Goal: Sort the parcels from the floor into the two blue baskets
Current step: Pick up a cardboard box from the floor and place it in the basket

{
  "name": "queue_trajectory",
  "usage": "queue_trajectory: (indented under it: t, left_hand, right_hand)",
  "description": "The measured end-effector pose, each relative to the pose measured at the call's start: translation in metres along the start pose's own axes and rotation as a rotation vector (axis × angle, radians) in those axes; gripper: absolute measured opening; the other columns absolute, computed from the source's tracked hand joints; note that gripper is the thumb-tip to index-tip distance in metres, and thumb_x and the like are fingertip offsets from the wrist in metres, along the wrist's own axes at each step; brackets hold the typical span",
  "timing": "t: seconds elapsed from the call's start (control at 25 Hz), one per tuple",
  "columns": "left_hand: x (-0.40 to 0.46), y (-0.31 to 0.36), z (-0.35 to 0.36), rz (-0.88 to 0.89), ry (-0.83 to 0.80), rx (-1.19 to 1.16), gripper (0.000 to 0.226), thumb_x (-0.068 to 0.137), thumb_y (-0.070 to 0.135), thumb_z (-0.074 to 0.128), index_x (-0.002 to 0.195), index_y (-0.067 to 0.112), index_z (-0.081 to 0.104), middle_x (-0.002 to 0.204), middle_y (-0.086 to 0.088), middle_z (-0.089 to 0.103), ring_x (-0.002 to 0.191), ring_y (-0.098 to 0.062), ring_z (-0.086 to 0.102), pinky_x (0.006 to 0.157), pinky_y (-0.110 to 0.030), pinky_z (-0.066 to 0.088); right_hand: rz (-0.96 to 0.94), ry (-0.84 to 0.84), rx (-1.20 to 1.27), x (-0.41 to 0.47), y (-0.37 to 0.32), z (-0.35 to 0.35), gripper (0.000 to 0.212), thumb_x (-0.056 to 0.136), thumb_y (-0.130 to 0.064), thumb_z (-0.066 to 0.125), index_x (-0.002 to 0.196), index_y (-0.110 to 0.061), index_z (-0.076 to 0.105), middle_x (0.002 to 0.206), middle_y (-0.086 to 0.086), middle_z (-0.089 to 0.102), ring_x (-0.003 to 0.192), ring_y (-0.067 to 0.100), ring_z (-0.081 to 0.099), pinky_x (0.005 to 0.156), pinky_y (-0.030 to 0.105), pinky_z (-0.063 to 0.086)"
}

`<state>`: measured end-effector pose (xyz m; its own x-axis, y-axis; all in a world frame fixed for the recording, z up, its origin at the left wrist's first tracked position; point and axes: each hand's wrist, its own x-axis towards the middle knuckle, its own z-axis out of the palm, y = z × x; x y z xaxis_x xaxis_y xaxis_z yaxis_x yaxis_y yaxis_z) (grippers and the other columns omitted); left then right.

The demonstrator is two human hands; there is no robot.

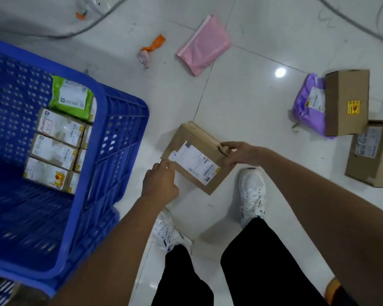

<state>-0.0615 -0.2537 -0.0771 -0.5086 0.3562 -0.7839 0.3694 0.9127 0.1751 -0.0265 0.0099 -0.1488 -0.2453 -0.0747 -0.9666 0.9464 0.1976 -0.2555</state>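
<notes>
Box (196, 156) gripped at opposite corners by left hand (160, 184), right hand (239, 152); basket (119, 138) rim just left.

Blue basket (111, 138) walls the left; bare floor (252, 102) lies ahead.

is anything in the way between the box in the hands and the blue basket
Nothing visible lies between them. The cardboard box, held by the left hand and right hand, sits just right of the blue basket. Only its own near wall must be cleared; the basket's front part is bare, behind it stand parcels.
</notes>
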Motion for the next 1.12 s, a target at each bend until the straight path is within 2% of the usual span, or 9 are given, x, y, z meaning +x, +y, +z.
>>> queue_trajectory:
  t: [0.12,0.2,0.28,0.36,0.48,0.6,0.72,0.84,1.12]
  left_hand:
    - [0.026,0.006,-0.012,0.085,0.111,0.126,0.060,0.079,0.028,0.068,0.130,0.013,0.040,0.131,-0.008,0.043,0.111,-0.026,0.047,0.088,-0.036,0.041]
    - [0.041,0.008,-0.022,0.150,0.189,0.246,0.078,0.073,0.036,0.076,0.135,0.014,0.034,0.139,-0.010,0.038,0.123,-0.028,0.042,0.098,-0.038,0.037]
    - [0.058,0.010,-0.031,0.214,0.163,0.434,0.110,0.068,0.042,0.081,0.149,0.011,0.013,0.157,-0.015,0.012,0.143,-0.033,0.018,0.115,-0.044,0.019]
    - [0.078,0.015,-0.039,0.275,0.124,0.636,0.130,0.066,0.044,0.082,0.151,0.011,-0.011,0.158,-0.018,-0.017,0.147,-0.037,-0.008,0.118,-0.049,0.001]
    - [0.104,0.024,-0.038,0.387,0.065,0.870,0.132,0.071,0.046,0.079,0.148,0.015,-0.025,0.151,-0.021,-0.034,0.142,-0.039,-0.024,0.118,-0.053,-0.007]
    - [0.105,0.023,-0.013,0.368,0.015,0.875,0.127,0.074,0.041,0.077,0.148,0.016,-0.024,0.151,-0.026,-0.030,0.141,-0.043,-0.023,0.116,-0.057,-0.007]
    - [0.085,0.021,0.020,0.281,0.014,0.806,0.123,0.075,0.036,0.077,0.148,0.016,-0.019,0.154,-0.028,-0.018,0.143,-0.047,-0.009,0.116,-0.058,0.004]
    - [0.054,0.017,0.032,0.242,-0.009,0.691,0.124,0.069,0.039,0.080,0.149,0.020,-0.013,0.155,-0.025,-0.010,0.143,-0.044,0.000,0.115,-0.057,0.013]
    - [-0.034,0.024,-0.041,0.201,0.072,0.538,0.124,0.068,0.032,0.079,0.151,0.021,-0.013,0.157,-0.023,-0.008,0.144,-0.040,0.005,0.113,-0.054,0.013]
  right_hand:
    - [-0.024,0.212,-0.162,0.018,-0.010,-0.013,0.074,0.078,-0.013,0.078,0.143,-0.012,0.044,0.144,0.014,0.045,0.126,0.032,0.051,0.103,0.040,0.046]
    - [-0.066,0.393,-0.512,0.004,-0.007,-0.003,0.097,0.069,-0.042,0.082,0.148,-0.018,0.031,0.146,0.013,0.039,0.134,0.034,0.039,0.106,0.043,0.040]
    - [-0.215,0.528,-0.853,-0.016,-0.002,0.018,0.123,0.057,-0.066,0.080,0.153,-0.021,0.018,0.155,0.017,0.024,0.145,0.035,0.021,0.115,0.050,0.025]
    - [-0.277,0.524,-1.060,-0.021,0.008,0.043,0.140,0.052,-0.074,0.076,0.156,-0.022,-0.001,0.160,0.023,0.001,0.149,0.039,0.000,0.118,0.058,0.008]
    - [-0.192,0.528,-1.229,-0.008,0.020,0.072,0.148,0.053,-0.079,0.073,0.151,-0.025,-0.025,0.154,0.029,-0.025,0.145,0.045,-0.019,0.113,0.066,0.002]
    - [-0.167,0.560,-1.252,0.006,0.024,0.085,0.147,0.056,-0.072,0.077,0.150,-0.025,-0.025,0.153,0.032,-0.025,0.144,0.049,-0.016,0.111,0.069,0.007]
    - [-0.236,0.555,-1.322,0.009,0.030,0.086,0.140,0.057,-0.058,0.084,0.151,-0.025,-0.015,0.155,0.032,-0.005,0.144,0.049,0.004,0.111,0.066,0.017]
    - [-0.322,0.443,-1.403,-0.008,0.037,0.084,0.137,0.059,-0.058,0.083,0.151,-0.026,-0.014,0.155,0.029,0.001,0.143,0.046,0.008,0.112,0.063,0.021]
    - [-0.424,0.391,-1.593,-0.115,-0.026,0.062,0.135,0.064,-0.063,0.077,0.151,-0.026,-0.018,0.155,0.027,-0.002,0.144,0.043,0.007,0.111,0.059,0.022]
